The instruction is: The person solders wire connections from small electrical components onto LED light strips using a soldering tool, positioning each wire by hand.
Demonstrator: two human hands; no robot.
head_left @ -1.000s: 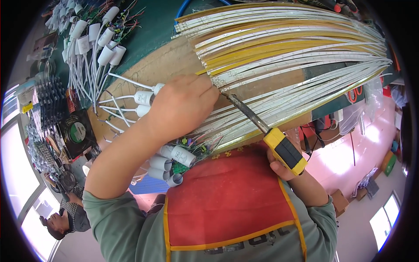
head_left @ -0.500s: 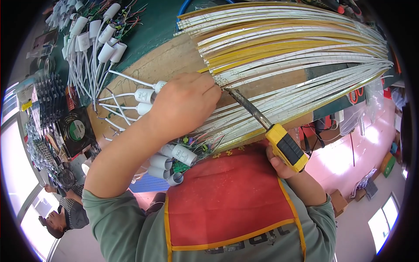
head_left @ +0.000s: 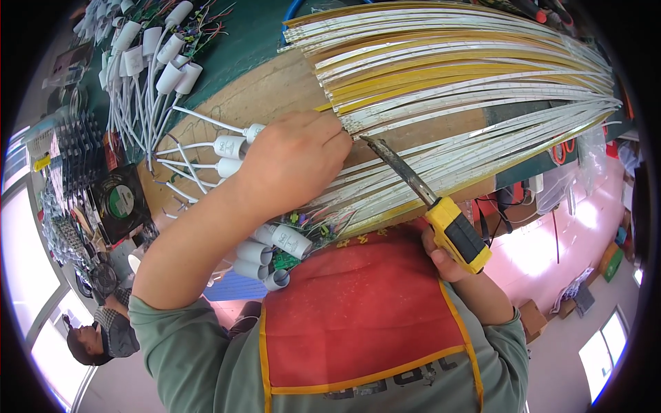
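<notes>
My right hand (head_left: 444, 258) is wrapped round the yellow and black handle of a soldering iron (head_left: 456, 234). Its long darkened shaft slants up and left, and the tip is close to the ends of the LED strips. My left hand (head_left: 292, 162) lies over the board with fingers pinched together beside those ends; whatever is between them is hidden. White and yellow LED strips (head_left: 413, 72) fan out to the right in long rows. White cylindrical housings with cables (head_left: 229, 147) lie left of my left hand, and more housings (head_left: 289, 241) with green circuit boards are under my forearm.
A wooden board (head_left: 255, 89) lies on the green worktop (head_left: 241, 34). A pile of white cabled housings (head_left: 169, 79) is at the far left, near a black square fan (head_left: 120, 202). Another person (head_left: 103, 337) sits at left. Orange-handled scissors (head_left: 561, 151) lie at the right edge.
The soldering iron has shifted slightly right, its tip moving a little away from my left fingertips. My left hand stays in nearly the same place.
</notes>
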